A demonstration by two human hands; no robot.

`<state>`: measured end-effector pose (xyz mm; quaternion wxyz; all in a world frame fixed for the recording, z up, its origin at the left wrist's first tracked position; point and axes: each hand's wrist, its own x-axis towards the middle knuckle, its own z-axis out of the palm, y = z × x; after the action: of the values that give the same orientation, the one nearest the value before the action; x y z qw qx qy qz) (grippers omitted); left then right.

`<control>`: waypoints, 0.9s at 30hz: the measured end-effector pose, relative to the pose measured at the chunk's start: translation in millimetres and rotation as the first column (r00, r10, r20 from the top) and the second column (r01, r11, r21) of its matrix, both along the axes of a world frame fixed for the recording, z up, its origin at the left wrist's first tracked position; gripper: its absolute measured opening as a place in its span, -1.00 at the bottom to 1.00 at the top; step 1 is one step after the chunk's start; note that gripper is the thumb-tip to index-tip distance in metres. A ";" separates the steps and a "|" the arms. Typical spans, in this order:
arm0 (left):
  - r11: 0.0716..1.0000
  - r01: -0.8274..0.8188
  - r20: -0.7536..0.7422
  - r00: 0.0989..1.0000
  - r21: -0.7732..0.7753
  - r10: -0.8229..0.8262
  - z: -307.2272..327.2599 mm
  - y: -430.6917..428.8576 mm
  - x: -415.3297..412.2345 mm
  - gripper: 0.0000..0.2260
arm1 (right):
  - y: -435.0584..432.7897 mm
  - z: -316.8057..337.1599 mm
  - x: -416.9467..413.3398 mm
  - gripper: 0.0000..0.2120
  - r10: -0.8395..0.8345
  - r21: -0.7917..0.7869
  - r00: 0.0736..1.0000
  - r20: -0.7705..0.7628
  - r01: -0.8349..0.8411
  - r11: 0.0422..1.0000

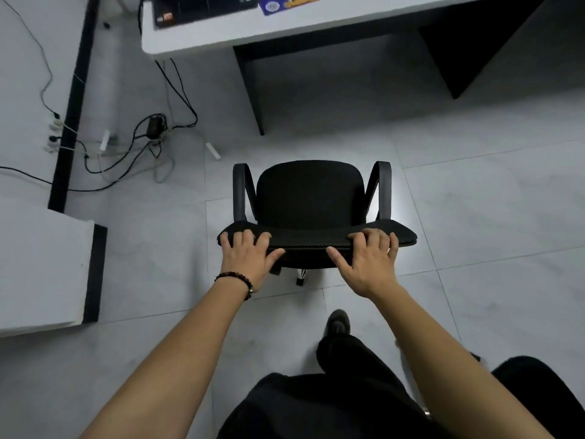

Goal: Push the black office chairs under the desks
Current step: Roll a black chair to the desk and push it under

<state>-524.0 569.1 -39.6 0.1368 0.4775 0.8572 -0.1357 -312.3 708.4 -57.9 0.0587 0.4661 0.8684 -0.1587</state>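
Observation:
A black office chair [308,198] with two curved armrests stands on the tiled floor, its seat facing a white desk [221,36] at the top of the view. The chair is a short way out from the desk's dark leg opening. My left hand [248,256], with a bead bracelet on the wrist, grips the left part of the backrest's top edge. My right hand [368,263] grips the right part of the same edge, fingers over the top, thumb behind.
A tangle of cables and power strips [126,144] lies on the floor at the left. Another white desk corner [47,267] juts in at the left edge. A laptop [202,7] sits on the desk. My shoe [338,323] is behind the chair.

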 end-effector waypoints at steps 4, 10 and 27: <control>1.000 0.001 0.053 0.999 -0.010 -0.001 3.0 89.5 -17.4 -0.46 | 91.1 4.7 -18.4 -0.23 -0.001 -0.018 0.998 0.056 0.002 1.000; 0.996 0.081 0.064 0.995 0.033 -0.083 6.2 203.6 -55.0 -0.47 | 196.9 11.9 -48.8 -0.20 -0.051 -0.038 0.994 0.095 0.055 0.998; 0.970 0.204 0.057 0.975 0.134 -0.213 -1.4 390.3 -167.2 -0.45 | 378.5 9.7 -142.4 0.00 -0.130 -0.031 0.968 0.215 0.140 0.990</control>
<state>-691.2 959.4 -41.0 0.1216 0.5771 0.8039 -0.0771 -454.8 1086.9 -48.2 0.1508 0.5371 0.8195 -0.1313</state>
